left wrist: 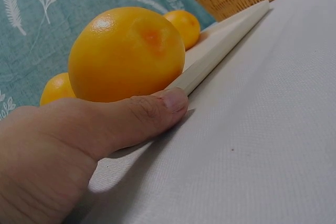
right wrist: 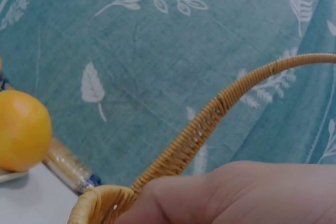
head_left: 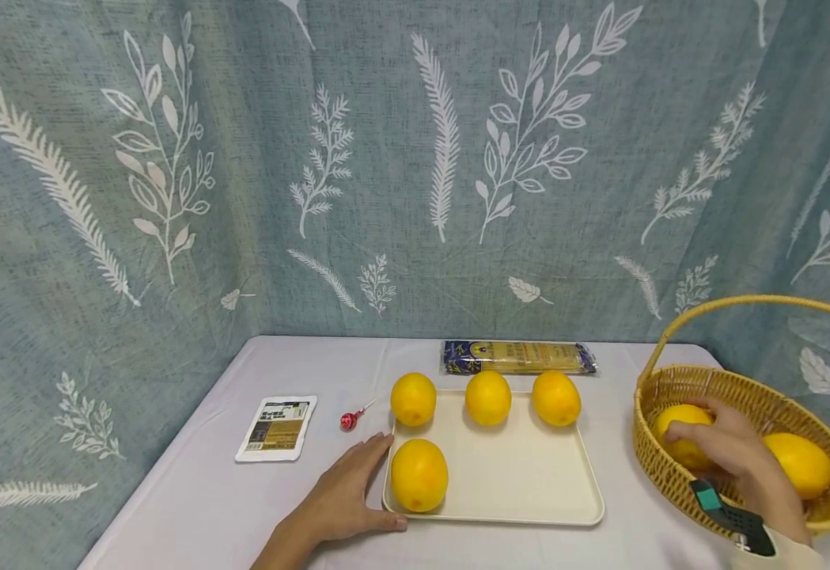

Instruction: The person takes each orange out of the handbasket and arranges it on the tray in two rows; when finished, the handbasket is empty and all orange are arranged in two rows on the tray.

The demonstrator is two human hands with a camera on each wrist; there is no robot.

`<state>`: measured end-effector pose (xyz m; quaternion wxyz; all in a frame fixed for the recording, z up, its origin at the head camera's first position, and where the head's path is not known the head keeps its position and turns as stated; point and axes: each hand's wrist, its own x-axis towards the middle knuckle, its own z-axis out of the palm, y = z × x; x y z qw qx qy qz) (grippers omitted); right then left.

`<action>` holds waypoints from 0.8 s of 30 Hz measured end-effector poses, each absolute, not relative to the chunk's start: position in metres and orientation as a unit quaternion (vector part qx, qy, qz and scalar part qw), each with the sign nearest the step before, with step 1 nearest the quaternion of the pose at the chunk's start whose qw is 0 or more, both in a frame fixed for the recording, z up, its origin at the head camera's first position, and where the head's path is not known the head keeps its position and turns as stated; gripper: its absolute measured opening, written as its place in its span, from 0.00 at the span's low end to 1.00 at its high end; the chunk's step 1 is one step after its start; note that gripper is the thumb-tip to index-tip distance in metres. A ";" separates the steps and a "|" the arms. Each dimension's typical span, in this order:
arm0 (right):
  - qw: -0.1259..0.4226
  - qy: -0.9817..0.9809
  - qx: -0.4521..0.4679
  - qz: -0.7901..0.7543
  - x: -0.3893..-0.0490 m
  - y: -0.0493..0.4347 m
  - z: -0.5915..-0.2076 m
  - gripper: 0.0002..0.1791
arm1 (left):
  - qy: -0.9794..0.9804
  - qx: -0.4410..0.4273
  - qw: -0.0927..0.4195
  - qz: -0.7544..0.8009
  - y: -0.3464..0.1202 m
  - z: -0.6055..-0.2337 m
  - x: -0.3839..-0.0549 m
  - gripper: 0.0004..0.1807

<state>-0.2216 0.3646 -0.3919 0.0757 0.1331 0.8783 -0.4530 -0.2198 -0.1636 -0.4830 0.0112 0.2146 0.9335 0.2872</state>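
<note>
Evidently to keep it from sliding, a person's bare left hand, thumb and fingers laid straight about the near-left corner, touches a shallow, cream-coloured rectangular tray just to its right. The right hand, well across from it, reaches inside an oval golden wicker basket, fingers and thumb curled over a round yellow-orange fruit, apparently for a secure hold. A second basket fruit lies to the right of that hand. On the tray sit four matching pieces: a near fruit just beside the left hand, and three far fruits spaced along the edge beyond it, perhaps set apart for order. Past the left hand lies a red-wrapped lollipop; farther left, a flat, white-bordered packet.
</note>
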 end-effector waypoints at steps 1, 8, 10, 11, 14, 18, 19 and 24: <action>0.070 0.872 0.141 -0.464 -0.221 0.364 -0.391 0.56 | 0.934 0.215 0.011 0.287 -0.164 -0.483 -0.220 0.67; 0.024 0.862 0.151 -0.483 -0.220 0.358 -0.385 0.57 | 0.932 0.218 0.011 0.288 -0.164 -0.484 -0.220 0.67; 0.006 0.869 0.145 -0.474 -0.220 0.356 -0.385 0.57 | 0.932 0.218 0.010 0.288 -0.164 -0.483 -0.220 0.67; -0.006 0.871 0.141 -0.470 -0.220 0.355 -0.385 0.57 | 0.932 0.218 0.011 0.288 -0.164 -0.483 -0.220 0.67; -0.032 0.879 0.133 -0.456 -0.218 0.350 -0.383 0.56 | 0.931 0.222 0.008 0.288 -0.163 -0.482 -0.220 0.67; -0.054 0.883 0.119 -0.450 -0.217 0.340 -0.379 0.54 | 0.930 0.226 0.005 0.289 -0.163 -0.482 -0.220 0.67; -0.059 0.885 0.115 -0.447 -0.217 0.338 -0.378 0.53 | 0.931 0.225 0.005 0.288 -0.163 -0.482 -0.220 0.67; -0.076 0.893 0.102 -0.432 -0.216 0.327 -0.373 0.50 | 0.932 0.219 0.008 0.287 -0.164 -0.482 -0.219 0.67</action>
